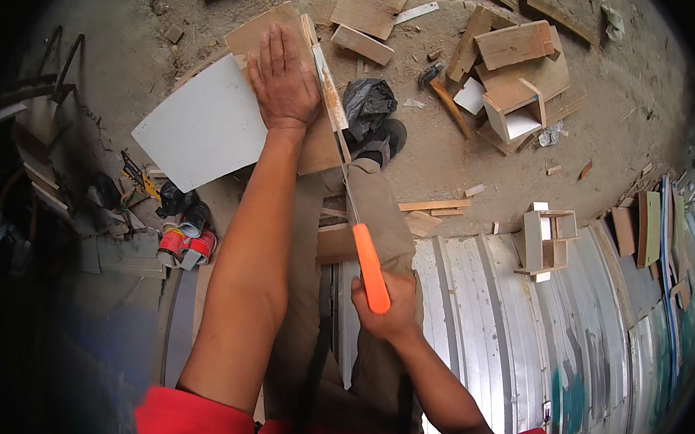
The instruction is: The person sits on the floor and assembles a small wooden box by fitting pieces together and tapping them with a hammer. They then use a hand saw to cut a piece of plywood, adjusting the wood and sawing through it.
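My left hand [282, 84] lies flat, fingers stretched forward, on a brown wooden board [318, 150]. My right hand [392, 309] is wrapped round the orange handle of a handsaw [370, 268]. The thin blade runs forward from the handle to the board's right edge, seen nearly edge-on. Along that edge lies a narrow, rough-faced wooden strip [330, 89]; whether it is still joined to the board I cannot tell. A white panel [206, 121] sits to the left, partly under my left forearm. My right leg is beneath the saw.
A hammer [450, 105] lies beside stacked wooden boxes [523, 84] at the far right. A small open shelf frame [547, 239] stands on ribbed metal sheeting [485, 305]. Red cans [185, 243] are at left. A black plastic bag [368, 99] touches my foot. Wood scraps litter the dirt floor.
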The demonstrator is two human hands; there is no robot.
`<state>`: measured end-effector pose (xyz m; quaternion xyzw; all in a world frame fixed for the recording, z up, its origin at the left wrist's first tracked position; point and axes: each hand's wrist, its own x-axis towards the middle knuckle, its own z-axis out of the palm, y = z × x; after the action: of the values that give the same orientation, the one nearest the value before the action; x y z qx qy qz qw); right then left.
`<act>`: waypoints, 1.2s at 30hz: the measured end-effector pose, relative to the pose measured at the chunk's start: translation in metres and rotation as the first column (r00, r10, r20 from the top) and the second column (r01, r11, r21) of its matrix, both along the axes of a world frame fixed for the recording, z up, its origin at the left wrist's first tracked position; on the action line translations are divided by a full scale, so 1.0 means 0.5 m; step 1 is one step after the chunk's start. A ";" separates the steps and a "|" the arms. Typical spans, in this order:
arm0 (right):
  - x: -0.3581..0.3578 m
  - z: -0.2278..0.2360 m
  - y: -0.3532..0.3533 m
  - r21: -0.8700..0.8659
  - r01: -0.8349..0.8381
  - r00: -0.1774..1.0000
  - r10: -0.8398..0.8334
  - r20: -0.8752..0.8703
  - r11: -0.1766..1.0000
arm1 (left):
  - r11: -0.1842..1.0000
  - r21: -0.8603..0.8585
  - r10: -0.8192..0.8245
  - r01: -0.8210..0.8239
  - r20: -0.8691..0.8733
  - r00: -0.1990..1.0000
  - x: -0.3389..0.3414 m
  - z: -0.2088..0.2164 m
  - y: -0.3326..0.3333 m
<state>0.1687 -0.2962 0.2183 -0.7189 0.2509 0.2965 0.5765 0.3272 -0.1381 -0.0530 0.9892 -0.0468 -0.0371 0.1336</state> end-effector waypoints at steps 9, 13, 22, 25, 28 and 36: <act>0.199 -0.274 0.095 -0.076 0.170 0.968 -0.152 0.201 0.982 | 0.999 0.015 -0.050 0.051 -0.020 0.999 -0.014 -0.012 0.001; -0.009 -0.007 0.039 0.013 0.082 0.994 -0.083 0.070 0.997 | 1.000 -0.007 -0.013 0.012 -0.032 0.999 -0.021 0.003 0.003; 0.116 -0.179 0.071 -0.056 0.127 0.990 -0.123 0.075 0.990 | 0.998 0.051 -0.025 0.025 0.009 1.000 -0.021 -0.020 0.000; 0.100 -0.157 0.078 -0.047 0.162 0.982 -0.156 0.103 0.986 | 1.000 0.021 -0.022 0.021 0.049 0.999 0.017 -0.031 0.005; -0.021 -0.007 0.035 -0.004 0.139 0.990 -0.138 0.035 0.990 | 1.000 0.000 -0.003 0.003 -0.003 1.000 -0.016 -0.005 0.001; 0.189 -0.262 0.105 -0.128 0.181 0.969 -0.154 0.194 0.975 | 0.999 0.020 -0.031 0.031 -0.004 1.000 0.006 -0.020 0.000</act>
<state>0.2634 -0.2436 0.0874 -0.7591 0.2779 0.1605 0.5663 0.3301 -0.1384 -0.0630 0.9896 -0.0615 -0.0413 0.1230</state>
